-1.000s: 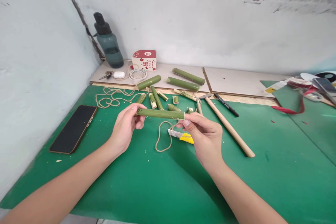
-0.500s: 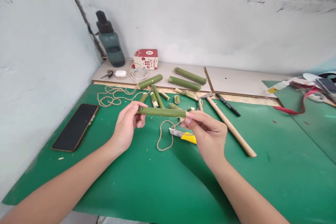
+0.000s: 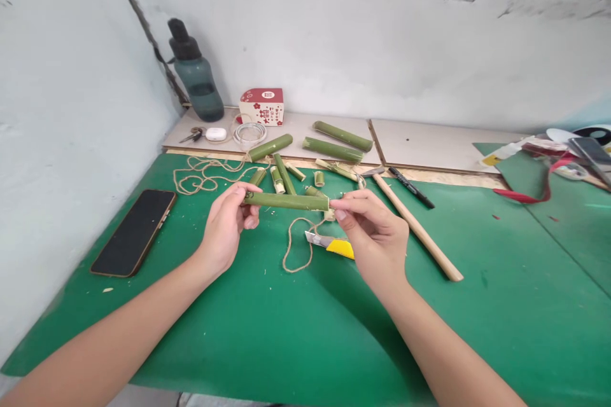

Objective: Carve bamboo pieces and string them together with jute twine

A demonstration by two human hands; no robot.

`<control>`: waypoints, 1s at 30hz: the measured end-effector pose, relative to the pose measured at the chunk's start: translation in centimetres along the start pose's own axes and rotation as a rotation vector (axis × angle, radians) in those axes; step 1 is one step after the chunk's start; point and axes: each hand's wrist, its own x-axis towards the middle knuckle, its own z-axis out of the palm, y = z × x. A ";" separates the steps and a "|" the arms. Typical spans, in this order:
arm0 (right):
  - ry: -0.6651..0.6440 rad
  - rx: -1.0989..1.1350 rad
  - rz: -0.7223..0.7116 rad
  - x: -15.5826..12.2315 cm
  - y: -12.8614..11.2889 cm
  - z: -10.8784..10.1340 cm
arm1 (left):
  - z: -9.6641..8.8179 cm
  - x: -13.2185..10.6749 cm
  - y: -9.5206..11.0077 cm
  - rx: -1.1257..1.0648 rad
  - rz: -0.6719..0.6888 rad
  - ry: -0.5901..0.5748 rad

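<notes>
Holding a bamboo tube above the green bench, left grip is clamping its marked end, right grip is touching the other, closure unclear, yellow knife lying nearby.

Easing the stick slightly leftward and upward than a second ago, carrying the left fingers and right fingers along, exposing a short piece just below its right end.

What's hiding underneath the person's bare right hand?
A slim, yellow-handled, metal-bladed knife lies on the flat green tabletop, partly showing. The right hand covers the rest, so that can't be seen.
</notes>
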 end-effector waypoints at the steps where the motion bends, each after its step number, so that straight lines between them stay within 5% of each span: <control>1: -0.001 -0.007 -0.003 0.0 0.0 0.0 | 0.0 0.0 0.0 0.001 0.001 0.001; 19: 0.102 0.060 0.217 0.4 -0.4 -0.3 | -0.2 0.0 -0.2 0.074 0.053 -0.020; 30: -0.045 0.201 0.309 0.8 0.1 -0.4 | 0.0 0.1 -0.2 0.006 0.023 0.006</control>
